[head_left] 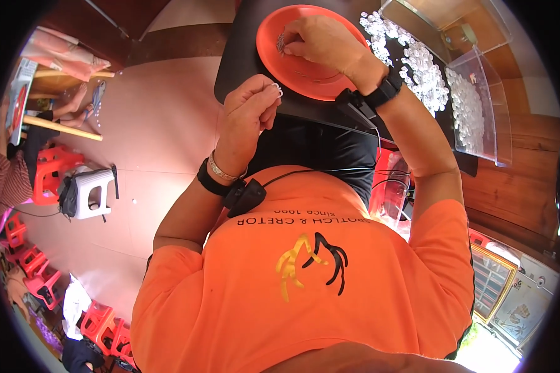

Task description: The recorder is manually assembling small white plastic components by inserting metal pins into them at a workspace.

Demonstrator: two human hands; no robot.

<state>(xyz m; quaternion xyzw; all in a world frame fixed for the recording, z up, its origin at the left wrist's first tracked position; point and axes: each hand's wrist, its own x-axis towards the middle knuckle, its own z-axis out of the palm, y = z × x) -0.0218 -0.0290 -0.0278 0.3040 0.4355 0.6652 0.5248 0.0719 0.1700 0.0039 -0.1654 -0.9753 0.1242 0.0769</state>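
Observation:
My left hand [246,118] is raised just off the near left edge of the black table. Its thumb and fingers pinch a small whitish clear plastic piece [279,89]. Over an orange-red round plate [317,92] on the table, my right hand [326,45] reaches in with closed fingertips. They touch a little cluster of small silvery pieces [280,43] at the plate's left side. Whether one is held between the fingertips is hidden. A few thin bits [320,81] lie near the plate's lower rim.
Many clear plastic pieces [424,73] are spread on the black table [236,59] right of the plate. A transparent box [470,112] there holds more. Cables [323,170] run from wrist devices across my lap. Red stools [53,171], a white stool [93,196] and other people are at left.

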